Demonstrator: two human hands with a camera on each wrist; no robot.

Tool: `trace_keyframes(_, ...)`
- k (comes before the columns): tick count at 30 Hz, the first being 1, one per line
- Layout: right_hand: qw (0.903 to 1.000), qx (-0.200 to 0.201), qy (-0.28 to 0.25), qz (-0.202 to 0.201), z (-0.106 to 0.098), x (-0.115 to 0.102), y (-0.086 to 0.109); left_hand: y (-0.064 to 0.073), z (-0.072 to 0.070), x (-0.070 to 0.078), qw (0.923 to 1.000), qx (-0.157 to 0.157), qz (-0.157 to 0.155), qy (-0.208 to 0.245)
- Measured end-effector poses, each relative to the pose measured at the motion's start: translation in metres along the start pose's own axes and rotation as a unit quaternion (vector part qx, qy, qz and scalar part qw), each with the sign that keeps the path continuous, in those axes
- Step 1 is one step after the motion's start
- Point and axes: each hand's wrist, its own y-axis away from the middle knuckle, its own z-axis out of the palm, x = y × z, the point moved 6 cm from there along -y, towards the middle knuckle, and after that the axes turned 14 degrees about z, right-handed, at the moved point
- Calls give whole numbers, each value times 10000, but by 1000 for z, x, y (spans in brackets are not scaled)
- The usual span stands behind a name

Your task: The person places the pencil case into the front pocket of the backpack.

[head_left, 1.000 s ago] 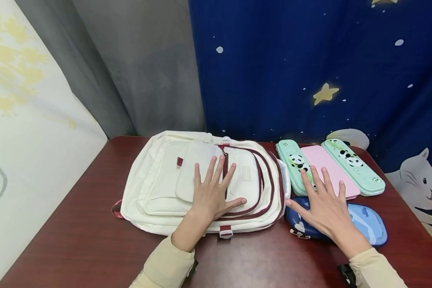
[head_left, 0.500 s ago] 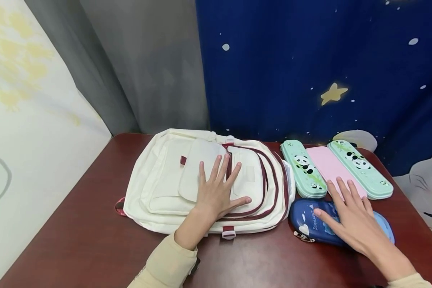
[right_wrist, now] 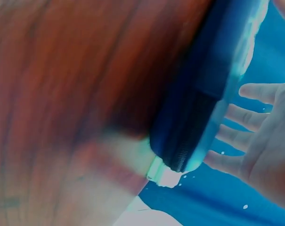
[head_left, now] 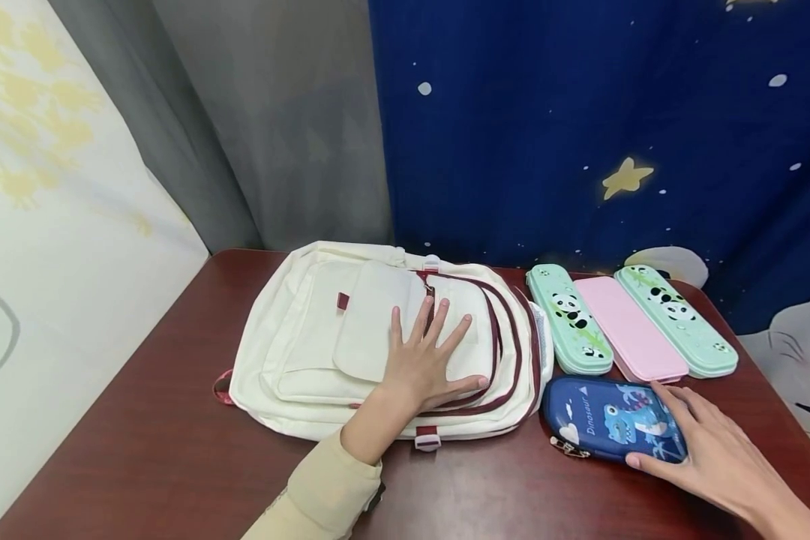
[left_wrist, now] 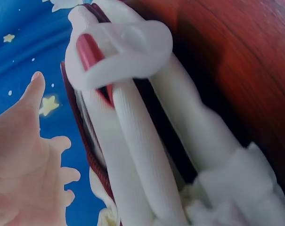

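A white backpack (head_left: 310, 330) with dark red zip trim lies flat on the table. Over its front pocket my left hand (head_left: 421, 367) is held with spread fingers; the left wrist view has this hand (left_wrist: 29, 165) beside the bag's side strap (left_wrist: 142, 141), with a visible gap. At the right lies a dark blue pencil case (head_left: 594, 424) with a dinosaur picture. My right hand (head_left: 715, 450) reaches over its right end, thumb at the near edge and fingers toward the far edge. The right wrist view shows these fingers (right_wrist: 241, 136) fairly straight behind the case (right_wrist: 194, 113); contact is unclear.
Behind the blue case lie a mint panda pencil case (head_left: 570, 322), a pink case (head_left: 631, 330) and a second mint panda case (head_left: 675, 319), side by side. The brown table (head_left: 142, 405) ends at a blue starry curtain (head_left: 499, 135) and a grey curtain (head_left: 297, 135).
My right hand has moved right and down from above the blue case to its right end, uncovering the dinosaur picture. My left hand has shifted slightly right over the backpack.
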Motion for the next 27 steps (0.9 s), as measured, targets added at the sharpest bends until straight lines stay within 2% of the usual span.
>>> trace_keyframes(10,9996,102,-94,-244,4,8,-1,-27,10,26,9980,-429,403,244)
trace_keyframes(15,9991,218,-104,-353,5,12,2,-32,14,31,9970,-635,421,101)
trace_keyframes(18,9988,249,-134,-399,4,15,3,-33,14,31,9971,-651,390,18)
trace_keyframes(24,9991,-240,-278,-215,8,22,2,-36,16,32,9972,-616,411,-61)
trace_keyframes(27,9984,-400,-382,-138,11,24,1,-37,14,31,9977,-476,448,-185)
